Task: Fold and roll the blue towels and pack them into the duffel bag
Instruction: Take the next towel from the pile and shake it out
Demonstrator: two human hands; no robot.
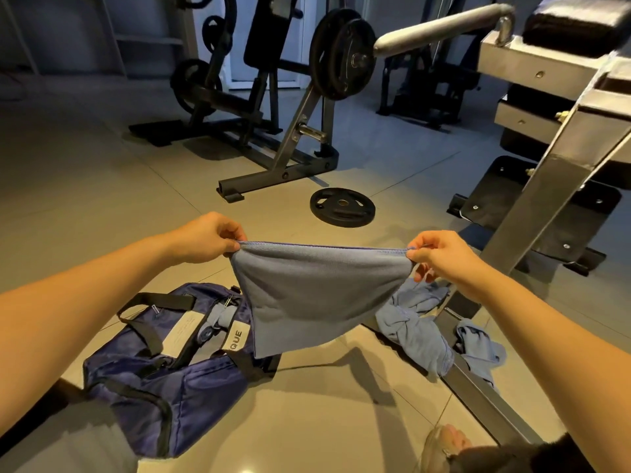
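The tiled floor (102, 186) carries the navy duffel bag (164, 380), 1 weight plate (342, 207) and crumpled blue towels (415, 332).

Single wide-angle view from the head, facing forward and down, left hand (205, 238) and right hand (440, 257) close below it, floor (324, 421) near, machines (293, 138) far.

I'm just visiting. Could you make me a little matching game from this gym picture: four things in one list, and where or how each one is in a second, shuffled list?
Things:
1. spread towel
2. duffel bag
3. weight plate
4. crumpled towels

States:
A. flat on the floor tiles, ahead
B. heaped on the metal frame bar, at the right
C. pinched at its top corners by the left hand and right hand
D. navy, lying at the left

Pairs: 1-C, 2-D, 3-A, 4-B.
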